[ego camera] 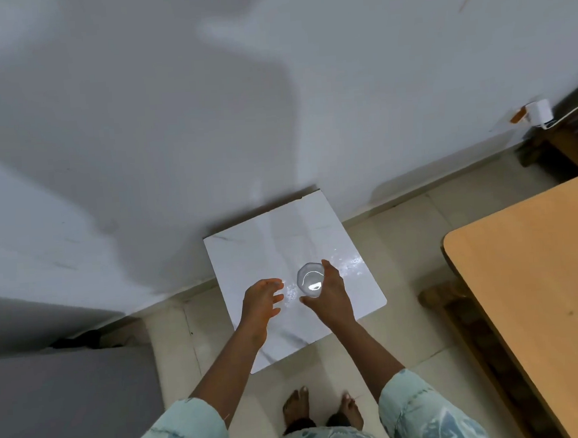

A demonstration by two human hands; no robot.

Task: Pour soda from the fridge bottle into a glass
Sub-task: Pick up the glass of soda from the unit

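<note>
Glass (309, 280) is grasped by R hand (332, 298) at frame centre, on white marble tabletop (265, 247); L hand (261, 301) is seen released, fingers spread, just beside.

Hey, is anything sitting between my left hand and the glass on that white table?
Nothing visible. The left hand is open just left of the glass, with only bare white tabletop between them. The right hand curls round the glass's right side.
</note>
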